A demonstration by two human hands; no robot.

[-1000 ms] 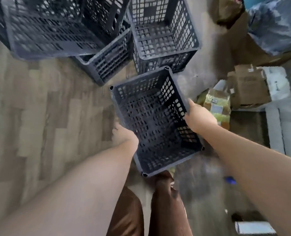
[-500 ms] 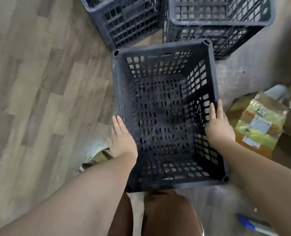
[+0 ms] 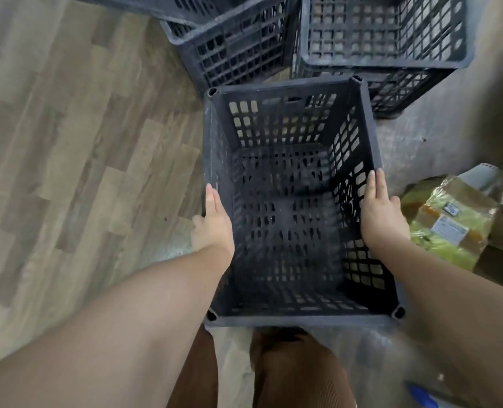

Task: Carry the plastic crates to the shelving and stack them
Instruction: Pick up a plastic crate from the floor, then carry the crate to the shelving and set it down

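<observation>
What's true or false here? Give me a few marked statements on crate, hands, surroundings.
1. The held crate is empty. True.
2. The left hand grips the crate's near rim. False: it presses flat against the left wall.
3. The right hand lies straight-fingered on the right wall. True.
4. The yellow package lies left of the crate. False: it lies to its right.
5. Beyond it stand other crates. True.

Your left hand (image 3: pixel 214 222) and right hand (image 3: pixel 381 216) reach forward and down, palms facing each other, fingers straight and together, pointing far, thumbs spread outward.
</observation>
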